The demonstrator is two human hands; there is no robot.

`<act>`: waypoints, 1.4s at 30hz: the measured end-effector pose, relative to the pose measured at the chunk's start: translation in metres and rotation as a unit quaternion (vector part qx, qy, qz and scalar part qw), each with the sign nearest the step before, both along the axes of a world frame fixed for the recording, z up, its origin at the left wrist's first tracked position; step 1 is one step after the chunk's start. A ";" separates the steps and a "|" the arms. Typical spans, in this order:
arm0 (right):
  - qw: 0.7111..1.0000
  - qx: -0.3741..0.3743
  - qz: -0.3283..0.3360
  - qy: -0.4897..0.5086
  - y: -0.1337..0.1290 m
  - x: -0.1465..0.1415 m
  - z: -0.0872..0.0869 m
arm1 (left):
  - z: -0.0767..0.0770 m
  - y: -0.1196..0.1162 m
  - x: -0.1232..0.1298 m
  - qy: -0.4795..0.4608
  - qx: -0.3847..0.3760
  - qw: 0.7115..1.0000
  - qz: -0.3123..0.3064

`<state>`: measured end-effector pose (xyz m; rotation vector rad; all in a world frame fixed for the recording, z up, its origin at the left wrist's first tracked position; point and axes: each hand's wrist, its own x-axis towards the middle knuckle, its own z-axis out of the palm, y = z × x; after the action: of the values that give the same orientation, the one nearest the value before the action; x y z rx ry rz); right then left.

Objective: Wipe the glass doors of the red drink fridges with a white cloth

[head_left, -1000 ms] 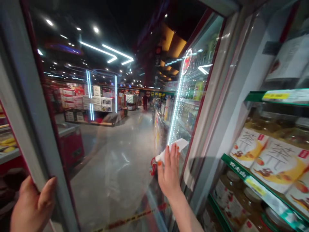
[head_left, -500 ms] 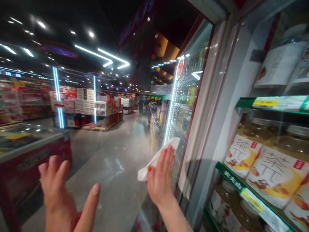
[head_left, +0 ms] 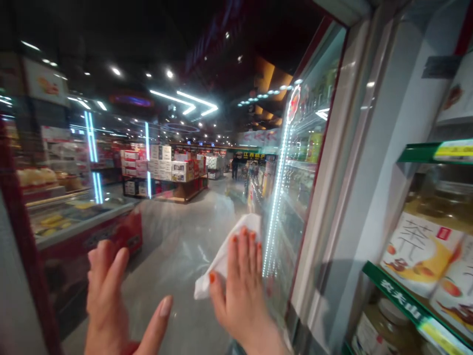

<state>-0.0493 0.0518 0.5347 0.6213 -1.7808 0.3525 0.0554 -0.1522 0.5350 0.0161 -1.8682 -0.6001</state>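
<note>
My right hand presses a crumpled white cloth flat against a glass cooler door, fingers spread, orange-painted nails showing. My left hand stands raised to the left of it, open and holding nothing, its fingers apart. It is on or very near the same glass, but I cannot tell if it touches. The door's pale metal frame runs down to the right of my right hand. Behind that frame, packets and jars stand on green-edged shelves.
Through the glass, a red-sided chest freezer stands at the left. Stacked cartons on a display stand rise down the shiny aisle. A lit drinks cooler lines the right side, and a person stands far off.
My left hand has left the door's edge and now stands open by the glass. The cloth has moved down and left under my right hand, and the view has shifted slightly.
</note>
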 end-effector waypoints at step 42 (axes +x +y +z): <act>0.959 0.070 -0.275 0.008 0.040 -0.102 0.000 | 0.045 0.038 -0.258 0.064 -0.196 0.963 -0.171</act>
<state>-0.1511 0.0915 0.5352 0.2026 -1.8882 -0.1615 -0.2023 -0.1143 0.5796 -0.6020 -1.8450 -0.4388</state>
